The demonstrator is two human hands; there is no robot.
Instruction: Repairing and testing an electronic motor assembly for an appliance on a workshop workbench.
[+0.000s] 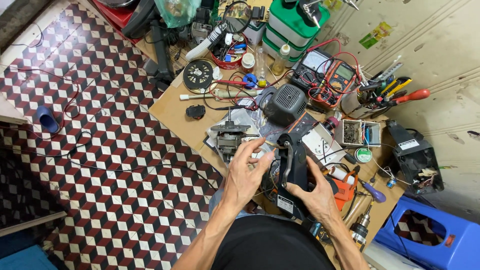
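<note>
My right hand (314, 192) grips a black hand-held power tool body (292, 172) from below, holding it upright over the bench. My left hand (246, 172) is raised beside the tool, fingers spread, with its fingertips pinching thin wires (272, 145) at the tool's upper end. Just behind my left hand a bare electric motor (229, 135) with a metal shaft lies on papers. A round grey fan cover (285, 102) sits beyond it.
The wooden bench (170, 112) is crowded: two multimeters (327, 75), a cup of screwdrivers (380, 95), a wire spool (198, 75), green-lidded boxes (295, 25), a small parts box (356, 134), an orange tool (345, 192). A blue stool (430, 240) stands at right. Cables trail over the checkered floor (100, 150).
</note>
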